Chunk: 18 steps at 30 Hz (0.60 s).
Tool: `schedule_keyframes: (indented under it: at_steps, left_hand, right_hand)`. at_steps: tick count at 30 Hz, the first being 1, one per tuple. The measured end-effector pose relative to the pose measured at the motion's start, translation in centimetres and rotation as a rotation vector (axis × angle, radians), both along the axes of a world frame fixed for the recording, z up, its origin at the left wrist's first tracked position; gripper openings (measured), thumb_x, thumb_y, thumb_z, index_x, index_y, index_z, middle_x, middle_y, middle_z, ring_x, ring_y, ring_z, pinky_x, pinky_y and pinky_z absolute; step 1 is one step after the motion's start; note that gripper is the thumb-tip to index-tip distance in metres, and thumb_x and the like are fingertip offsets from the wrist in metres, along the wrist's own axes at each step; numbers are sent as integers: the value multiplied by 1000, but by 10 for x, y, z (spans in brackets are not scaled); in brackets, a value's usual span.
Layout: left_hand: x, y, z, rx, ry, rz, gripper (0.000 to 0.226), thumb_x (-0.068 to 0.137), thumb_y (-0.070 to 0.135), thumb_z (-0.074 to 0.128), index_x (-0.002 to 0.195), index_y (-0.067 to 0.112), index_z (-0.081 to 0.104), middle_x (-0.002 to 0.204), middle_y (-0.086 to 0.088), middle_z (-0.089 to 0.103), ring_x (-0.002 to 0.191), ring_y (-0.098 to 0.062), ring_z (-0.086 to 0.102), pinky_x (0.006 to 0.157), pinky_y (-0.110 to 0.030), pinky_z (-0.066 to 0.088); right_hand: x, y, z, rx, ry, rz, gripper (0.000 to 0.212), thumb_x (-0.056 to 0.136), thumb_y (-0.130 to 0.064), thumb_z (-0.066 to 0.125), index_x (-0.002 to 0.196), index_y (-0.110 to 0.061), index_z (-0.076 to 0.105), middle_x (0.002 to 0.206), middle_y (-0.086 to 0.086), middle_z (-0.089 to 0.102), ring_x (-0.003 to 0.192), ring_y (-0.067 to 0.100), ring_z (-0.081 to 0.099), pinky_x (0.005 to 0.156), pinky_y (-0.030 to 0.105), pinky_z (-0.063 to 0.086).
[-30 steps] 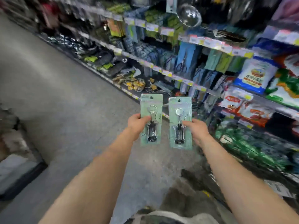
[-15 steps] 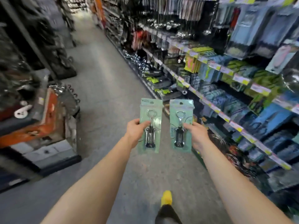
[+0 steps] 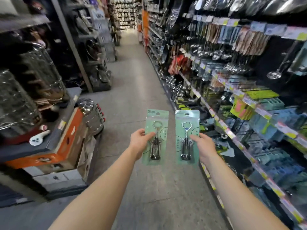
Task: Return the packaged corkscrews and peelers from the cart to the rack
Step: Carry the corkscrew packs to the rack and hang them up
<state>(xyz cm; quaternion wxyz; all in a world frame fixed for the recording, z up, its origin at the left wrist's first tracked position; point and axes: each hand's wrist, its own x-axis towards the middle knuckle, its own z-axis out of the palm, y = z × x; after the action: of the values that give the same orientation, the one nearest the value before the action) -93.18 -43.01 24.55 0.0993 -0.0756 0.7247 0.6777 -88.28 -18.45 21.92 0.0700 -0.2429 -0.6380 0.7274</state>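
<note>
Far left: low display platform (image 3: 54, 138) with a grey top and orange edge; a white object (image 3: 39, 137) lies on it, type not discernible. Just to its right, a stack of steel pots (image 3: 90, 113) with red knobs stands at the platform corner. Centre: grey aisle floor (image 3: 132, 90) running away from the camera. Both forearms are extended over the floor. Left hand (image 3: 140, 141) grips the left corkscrew pack (image 3: 157, 117) at its left edge, thumb across the front of the green card, remaining fingers hidden behind. The pack is upright with its hang-hole end up. Right corkscrew pack (image 3: 186, 117) is level with it, just beside it and not touching. It is also upright. Right hand (image 3: 203, 146) grips it at the right edge, thumb on the front. Both packs are in the air, left of the rack (image 3: 223, 124). Rack at right: price-tag rails, carded goods blurred, steel ladles (image 3: 216, 54) hanging on the upper rows.
</note>
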Motion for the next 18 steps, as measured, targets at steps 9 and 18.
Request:
schedule_keyframes:
  at_steps: [9, 18]
  left_hand:
    - [-202, 6, 14, 45, 70, -3, 11, 91, 16, 81, 97, 17, 73, 98, -3, 78, 83, -19, 69, 81, -33, 57]
    - [-441, 57, 53, 31, 96, -271, 23, 86, 25, 85, 105, 18, 74, 110, -8, 80, 95, -28, 73, 83, -44, 59]
  right_hand:
    - [-204, 0, 39, 25, 62, 25, 45, 81, -24, 84, 121, -9, 71, 124, -3, 69, 114, 17, 63, 111, 35, 41]
    - [-399, 60, 62, 22, 123, -149, 86, 61, -42, 87, 138, -12, 63, 137, 5, 66, 124, 31, 63, 110, 54, 48]
